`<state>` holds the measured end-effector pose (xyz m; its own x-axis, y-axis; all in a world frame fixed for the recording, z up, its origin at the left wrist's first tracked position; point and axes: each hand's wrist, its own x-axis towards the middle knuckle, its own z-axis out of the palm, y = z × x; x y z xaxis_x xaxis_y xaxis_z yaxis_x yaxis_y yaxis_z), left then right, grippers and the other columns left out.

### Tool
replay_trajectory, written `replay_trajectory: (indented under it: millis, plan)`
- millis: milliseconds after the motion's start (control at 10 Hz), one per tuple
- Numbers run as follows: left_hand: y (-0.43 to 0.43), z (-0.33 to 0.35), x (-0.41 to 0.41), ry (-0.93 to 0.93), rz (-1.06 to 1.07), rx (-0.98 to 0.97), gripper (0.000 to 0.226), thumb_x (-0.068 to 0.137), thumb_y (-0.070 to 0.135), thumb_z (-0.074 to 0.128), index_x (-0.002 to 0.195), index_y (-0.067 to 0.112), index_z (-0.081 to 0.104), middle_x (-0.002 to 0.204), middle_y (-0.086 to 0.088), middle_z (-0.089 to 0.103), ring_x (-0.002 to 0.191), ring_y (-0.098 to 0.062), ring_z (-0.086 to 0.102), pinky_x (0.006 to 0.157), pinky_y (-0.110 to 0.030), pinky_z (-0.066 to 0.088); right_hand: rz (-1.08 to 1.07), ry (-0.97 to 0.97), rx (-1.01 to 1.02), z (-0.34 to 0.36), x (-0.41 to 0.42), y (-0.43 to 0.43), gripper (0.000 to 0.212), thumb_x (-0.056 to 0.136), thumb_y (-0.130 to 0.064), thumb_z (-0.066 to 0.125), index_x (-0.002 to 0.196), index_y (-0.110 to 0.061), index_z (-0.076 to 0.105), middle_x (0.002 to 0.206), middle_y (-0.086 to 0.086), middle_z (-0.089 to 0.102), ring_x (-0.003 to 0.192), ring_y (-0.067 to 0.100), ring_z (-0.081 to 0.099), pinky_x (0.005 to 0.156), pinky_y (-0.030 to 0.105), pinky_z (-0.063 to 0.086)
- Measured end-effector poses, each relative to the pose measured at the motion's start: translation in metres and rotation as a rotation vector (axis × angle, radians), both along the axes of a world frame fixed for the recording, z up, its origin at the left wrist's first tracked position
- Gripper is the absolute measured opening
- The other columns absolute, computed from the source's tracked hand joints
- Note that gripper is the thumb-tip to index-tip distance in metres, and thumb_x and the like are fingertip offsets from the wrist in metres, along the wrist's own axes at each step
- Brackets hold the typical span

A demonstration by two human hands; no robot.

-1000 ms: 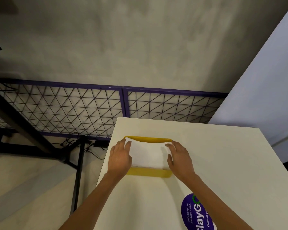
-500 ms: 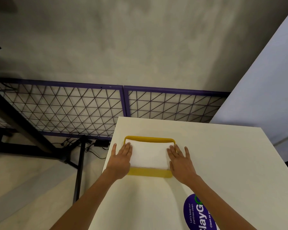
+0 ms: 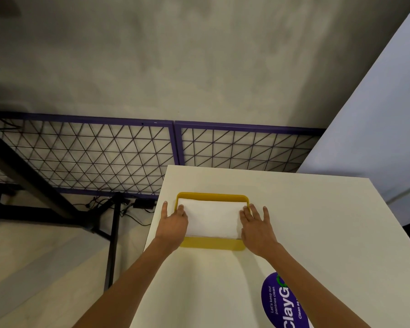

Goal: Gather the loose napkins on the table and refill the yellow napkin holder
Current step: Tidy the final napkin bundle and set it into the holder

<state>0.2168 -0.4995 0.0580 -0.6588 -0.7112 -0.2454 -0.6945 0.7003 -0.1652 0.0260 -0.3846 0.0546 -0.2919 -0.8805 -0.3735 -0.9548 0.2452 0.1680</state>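
Napkins (image 3: 212,218) inside yellow holder (image 3: 212,244), between left fingers (image 3: 181,209) and right fingers (image 3: 245,213)

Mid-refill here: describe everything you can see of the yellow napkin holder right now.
The yellow napkin holder is a low rectangular tray with rounded corners, plastic by its look. It lies flat on the white table near its left edge. A stack of white napkins fills it, leaving only the thin far rim and the broader near wall showing. The left hand covers its left side and the right hand its right side, both with straight fingers reaching onto the napkins.
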Motion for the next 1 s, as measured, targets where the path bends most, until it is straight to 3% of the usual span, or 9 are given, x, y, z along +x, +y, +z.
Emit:
replay_trajectory:
  millis: [100,300,700,1000]
  plan:
    - [0.000,0.003,0.000,-0.014,-0.004,-0.002,0.050,0.089,0.001,0.045,0.138,0.004,0.034,0.154,-0.015,0.017,0.127,-0.022,0.047,0.116,-0.050,-0.009,-0.003,-0.007,0.030,0.004,0.000,-0.002,0.058,0.100,-0.025,0.029,0.150,-0.007,0.005,0.160,0.011,0.002,0.148,0.028,-0.005,0.116,0.053,-0.006]
    - [-0.003,0.000,0.003,-0.028,-0.006,-0.013,0.044,0.089,0.003,0.047,0.133,0.005,0.042,0.154,-0.012,0.020,0.146,-0.028,0.003,0.115,-0.056,-0.004,-0.030,-0.064,0.036,0.004,-0.001,-0.002,0.059,0.100,-0.023,0.031,0.150,-0.008,0.004,0.160,0.010,0.001,0.148,0.028,0.000,0.117,0.051,-0.001]
    - [0.000,-0.001,0.013,0.090,0.068,0.119,0.048,0.099,0.016,0.030,0.144,0.007,0.021,0.156,-0.008,0.015,0.147,-0.025,0.003,0.119,-0.044,0.006,-0.118,-0.215,-0.101,0.009,0.005,0.007,0.054,0.100,-0.019,0.029,0.151,-0.015,0.009,0.160,0.005,0.003,0.148,0.023,0.005,0.119,0.043,0.008]
    - [0.017,0.017,0.021,0.220,0.114,0.181,0.056,0.101,0.034,0.023,0.149,0.016,0.000,0.159,-0.007,0.009,0.147,-0.022,0.003,0.119,-0.042,0.005,-0.182,-0.326,-0.252,0.026,0.016,0.018,0.049,0.102,-0.030,0.023,0.149,-0.019,0.018,0.159,0.003,0.014,0.147,0.021,0.013,0.119,0.038,0.013]
